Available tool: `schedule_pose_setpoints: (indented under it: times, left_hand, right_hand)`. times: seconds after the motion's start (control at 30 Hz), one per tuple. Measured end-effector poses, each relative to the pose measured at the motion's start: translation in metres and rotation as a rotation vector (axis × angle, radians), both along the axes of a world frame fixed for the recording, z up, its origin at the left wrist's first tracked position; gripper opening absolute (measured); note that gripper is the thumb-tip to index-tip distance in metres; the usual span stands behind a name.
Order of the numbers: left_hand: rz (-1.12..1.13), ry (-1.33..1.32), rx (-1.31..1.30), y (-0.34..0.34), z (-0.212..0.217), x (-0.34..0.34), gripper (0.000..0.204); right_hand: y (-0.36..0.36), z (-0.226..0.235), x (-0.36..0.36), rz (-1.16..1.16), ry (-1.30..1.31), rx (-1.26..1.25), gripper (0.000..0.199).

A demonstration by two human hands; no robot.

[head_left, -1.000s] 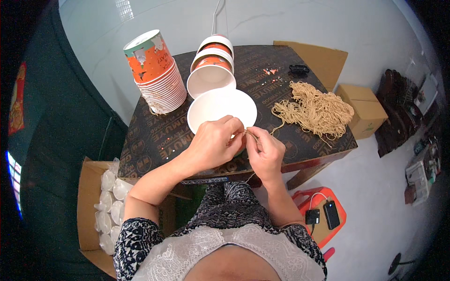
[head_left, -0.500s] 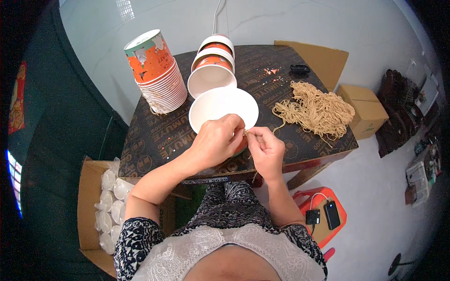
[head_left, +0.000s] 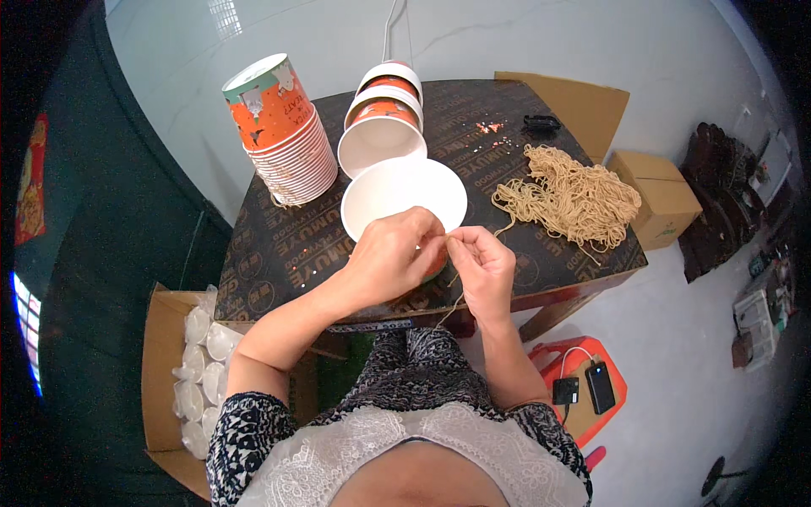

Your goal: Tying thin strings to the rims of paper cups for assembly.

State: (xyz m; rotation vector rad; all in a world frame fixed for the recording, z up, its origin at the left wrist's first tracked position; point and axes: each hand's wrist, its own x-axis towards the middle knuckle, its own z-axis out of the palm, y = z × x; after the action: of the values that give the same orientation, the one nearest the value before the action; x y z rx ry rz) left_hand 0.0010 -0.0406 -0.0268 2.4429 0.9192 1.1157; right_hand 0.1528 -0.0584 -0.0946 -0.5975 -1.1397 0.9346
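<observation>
My left hand (head_left: 395, 253) grips the near side of a paper bowl (head_left: 397, 190) with a white inside, tilted so its mouth faces up at me. My right hand (head_left: 483, 269) pinches a thin tan string (head_left: 453, 289) close to the bowl's rim, right beside my left fingers. The string hangs down past the table edge. A heap of the same tan strings (head_left: 573, 196) lies on the table to the right.
Two stacks of orange-and-white paper bowls (head_left: 283, 127) (head_left: 384, 118) lie on the dark table (head_left: 279, 253). A cardboard box of clear plastic lids (head_left: 194, 363) stands on the floor at left. Other cardboard boxes (head_left: 663, 198) and an orange stool (head_left: 583, 384) with two phones are at right.
The bowl has tipped slightly and my fingers have shifted on the string; both hands stay in the same place.
</observation>
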Motion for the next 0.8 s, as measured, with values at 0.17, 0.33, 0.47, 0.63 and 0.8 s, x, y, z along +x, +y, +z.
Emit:
schedule_pose_setpoints:
  times: [0.17, 0.33, 0.47, 0.63, 0.8]
  left_hand:
    - [0.035, 0.021, -0.012, 0.0, 0.002, -0.001, 0.006]
    - [0.049, 0.028, -0.035, 0.002, 0.002, -0.003, 0.005]
    - [0.081, 0.042, -0.047, 0.004, 0.002, -0.004, 0.005]
    - [0.109, 0.081, -0.116, 0.002, 0.009, -0.006, 0.006]
    - [-0.002, 0.176, -0.229, 0.024, 0.034, -0.053, 0.023]
  right_hand:
    - [-0.01, 0.006, 0.012, -0.234, -0.332, -0.042, 0.011]
    - [-0.015, -0.002, 0.026, -0.33, -0.365, -0.017, 0.006]
    - [-0.018, -0.013, 0.037, -0.404, -0.442, 0.003, 0.004]
    - [-0.013, -0.018, 0.037, -0.421, -0.456, 0.015, 0.004]
    - [-0.013, -0.022, 0.048, -0.323, -0.366, -0.116, 0.013]
